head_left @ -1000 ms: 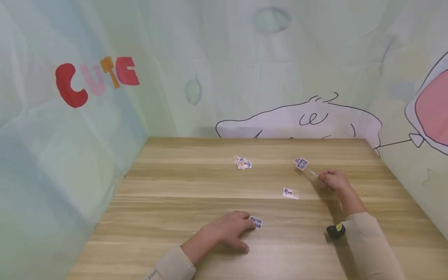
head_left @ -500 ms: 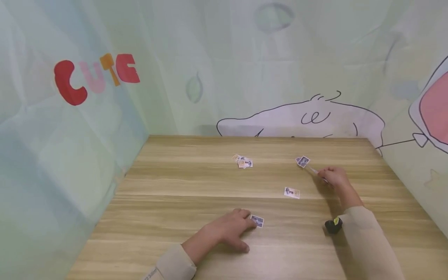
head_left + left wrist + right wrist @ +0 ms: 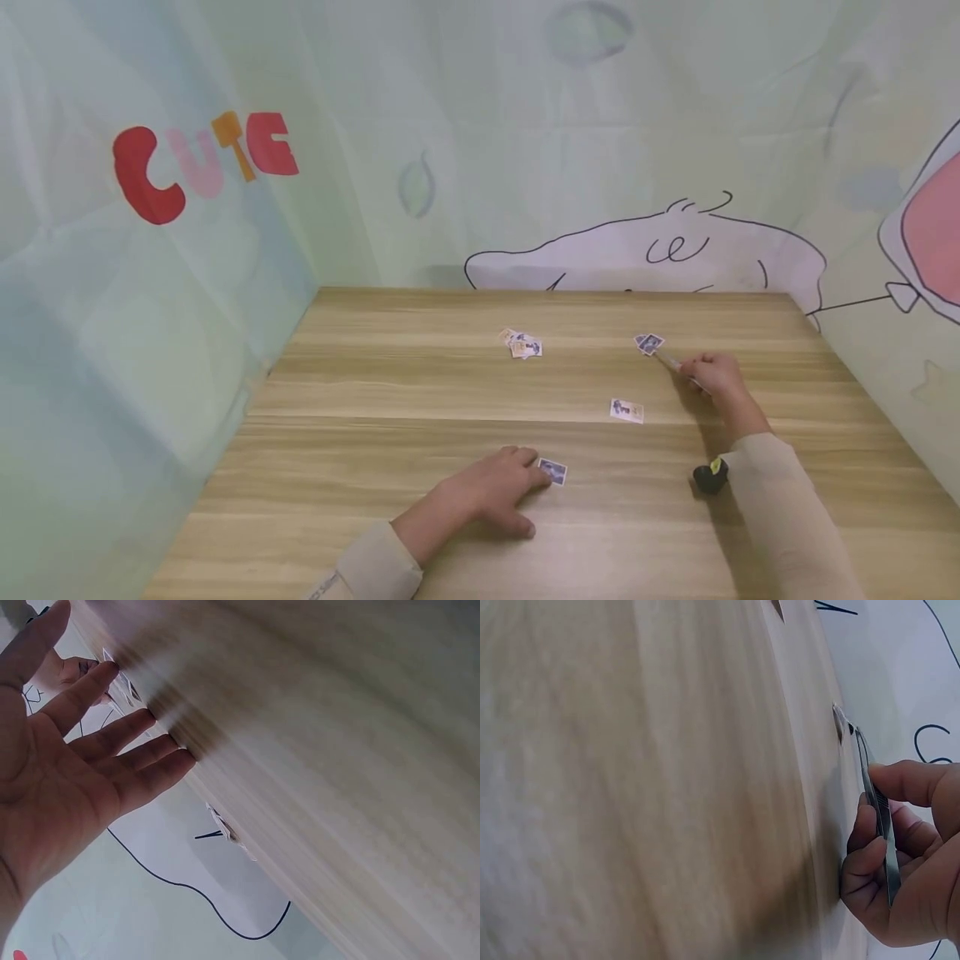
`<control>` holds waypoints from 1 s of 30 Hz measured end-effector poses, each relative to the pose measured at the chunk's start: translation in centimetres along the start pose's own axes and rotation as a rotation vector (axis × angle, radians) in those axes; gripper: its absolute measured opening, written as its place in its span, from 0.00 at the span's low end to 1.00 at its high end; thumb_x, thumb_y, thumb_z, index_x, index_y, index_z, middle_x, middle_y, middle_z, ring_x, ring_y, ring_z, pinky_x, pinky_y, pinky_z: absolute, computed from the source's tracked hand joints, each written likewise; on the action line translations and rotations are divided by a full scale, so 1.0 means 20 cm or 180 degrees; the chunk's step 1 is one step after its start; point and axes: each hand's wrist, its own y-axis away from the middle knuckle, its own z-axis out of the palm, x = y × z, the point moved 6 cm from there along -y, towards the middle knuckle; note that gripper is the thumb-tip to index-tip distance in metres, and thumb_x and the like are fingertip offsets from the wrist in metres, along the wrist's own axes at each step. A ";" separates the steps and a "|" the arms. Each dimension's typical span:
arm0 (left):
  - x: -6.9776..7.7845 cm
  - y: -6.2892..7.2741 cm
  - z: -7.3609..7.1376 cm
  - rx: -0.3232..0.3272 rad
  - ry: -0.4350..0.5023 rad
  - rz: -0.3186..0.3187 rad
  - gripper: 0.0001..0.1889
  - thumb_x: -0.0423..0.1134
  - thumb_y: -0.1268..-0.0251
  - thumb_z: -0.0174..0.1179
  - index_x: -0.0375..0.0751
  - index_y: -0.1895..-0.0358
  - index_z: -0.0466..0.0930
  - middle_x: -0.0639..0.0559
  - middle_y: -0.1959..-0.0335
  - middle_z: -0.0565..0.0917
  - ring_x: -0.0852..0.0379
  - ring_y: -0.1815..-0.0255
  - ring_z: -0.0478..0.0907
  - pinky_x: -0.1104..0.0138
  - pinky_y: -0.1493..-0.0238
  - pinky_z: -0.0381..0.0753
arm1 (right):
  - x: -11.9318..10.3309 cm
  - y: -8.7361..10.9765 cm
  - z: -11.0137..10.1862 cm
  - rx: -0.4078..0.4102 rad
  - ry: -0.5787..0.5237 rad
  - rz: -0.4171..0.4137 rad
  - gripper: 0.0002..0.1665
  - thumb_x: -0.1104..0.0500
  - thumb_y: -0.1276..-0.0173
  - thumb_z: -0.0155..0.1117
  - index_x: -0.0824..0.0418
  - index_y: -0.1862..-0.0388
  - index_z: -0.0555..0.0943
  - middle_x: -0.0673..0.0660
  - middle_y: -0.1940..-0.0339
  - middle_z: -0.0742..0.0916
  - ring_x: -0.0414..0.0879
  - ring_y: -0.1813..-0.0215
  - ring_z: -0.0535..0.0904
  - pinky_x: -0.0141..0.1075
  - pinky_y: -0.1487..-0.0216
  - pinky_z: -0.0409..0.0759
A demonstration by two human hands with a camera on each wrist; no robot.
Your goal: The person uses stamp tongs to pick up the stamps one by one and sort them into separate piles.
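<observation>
My right hand [image 3: 714,377] holds metal tweezers [image 3: 881,817] between thumb and fingers, their tips at the near edge of a dark-pictured stamp [image 3: 652,343] at the back right of the table. Another stamp [image 3: 640,340] shows partly from under it. Whether the tips still pinch the stamp, I cannot tell. With fingers spread and nearly straight, my left hand [image 3: 498,492] rests its fingertips on the wood, beside or on the left edge of a dark-blue stamp [image 3: 553,472]. In the left wrist view, the palm of the left hand [image 3: 75,772] shows, holding nothing.
A loose overlapping pile of light stamps [image 3: 522,344] lies at the back centre of the table [image 3: 375,467]. One light stamp [image 3: 627,411] lies alone between the hands. A black wrist camera [image 3: 711,477] sits at the right sleeve. A printed cloth wall [image 3: 420,108] stands behind.
The tweezers and stamp at the back right have shifted very slightly away, and the stamp now lies closer over the one beneath. My left hand stays in place; the head view tilts slightly.
</observation>
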 end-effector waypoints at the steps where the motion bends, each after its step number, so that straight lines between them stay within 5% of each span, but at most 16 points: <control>1: 0.00 0.00 0.00 0.0000 -0.0003 -0.0001 0.32 0.53 0.56 0.69 0.51 0.42 0.75 0.47 0.42 0.71 0.51 0.42 0.67 0.62 0.42 0.68 | 0.00 0.00 0.00 0.0008 0.0004 -0.0009 0.13 0.62 0.38 0.59 0.72 0.60 0.75 0.53 0.79 0.78 0.42 0.78 0.69 0.33 0.79 0.70; 15: -0.02 -0.02 0.01 0.0041 -0.0013 -0.0085 0.31 0.53 0.54 0.68 0.49 0.42 0.75 0.47 0.43 0.71 0.52 0.42 0.67 0.63 0.41 0.66 | -0.02 0.03 -0.03 0.0276 0.0060 -0.0048 0.15 0.63 0.39 0.61 0.73 0.58 0.76 0.55 0.74 0.78 0.45 0.72 0.71 0.34 0.75 0.72; 23: -0.03 -0.02 0.00 0.0120 -0.0116 -0.0120 0.29 0.54 0.55 0.69 0.51 0.46 0.77 0.55 0.59 0.71 0.60 0.59 0.69 0.68 0.55 0.73 | -0.03 0.04 -0.02 0.0225 0.0072 -0.0082 0.15 0.61 0.39 0.61 0.72 0.58 0.76 0.55 0.72 0.78 0.46 0.71 0.71 0.34 0.73 0.72; 30: -0.02 0.00 -0.01 0.0146 -0.0194 -0.0097 0.27 0.54 0.55 0.69 0.51 0.47 0.78 0.54 0.57 0.71 0.58 0.54 0.70 0.66 0.53 0.74 | -0.07 0.11 0.01 0.0086 0.0308 -0.0463 0.16 0.61 0.38 0.60 0.74 0.58 0.77 0.57 0.69 0.79 0.45 0.69 0.70 0.34 0.71 0.72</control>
